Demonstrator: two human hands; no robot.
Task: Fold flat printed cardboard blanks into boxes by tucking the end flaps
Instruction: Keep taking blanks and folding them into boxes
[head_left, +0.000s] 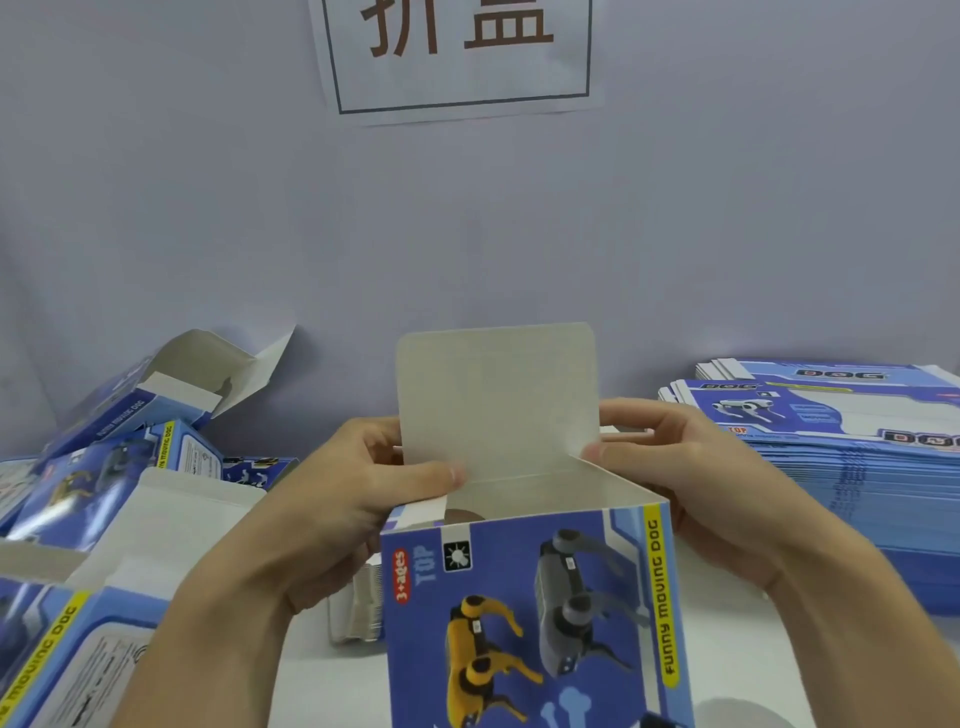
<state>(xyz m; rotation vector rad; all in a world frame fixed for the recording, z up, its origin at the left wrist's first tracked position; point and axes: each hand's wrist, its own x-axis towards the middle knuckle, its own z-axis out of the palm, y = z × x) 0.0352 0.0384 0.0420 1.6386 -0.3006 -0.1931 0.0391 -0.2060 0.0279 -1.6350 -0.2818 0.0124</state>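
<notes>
Both hands, left hand (332, 499) and right hand (691, 478), grip the open box (530, 597), flap (496, 400) upright; white table (322, 686), flat blanks (841, 447) far right.

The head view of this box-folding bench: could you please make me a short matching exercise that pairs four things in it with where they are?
Things:
1. box being folded
2. stack of flat blanks
3. pile of folded boxes
4. paper sign

Places:
A. on the wall, top centre
B. on the table at the right
C. held between the left hand and the right hand
D. on the table at the left

Pairs: 1-C, 2-B, 3-D, 4-A
</notes>
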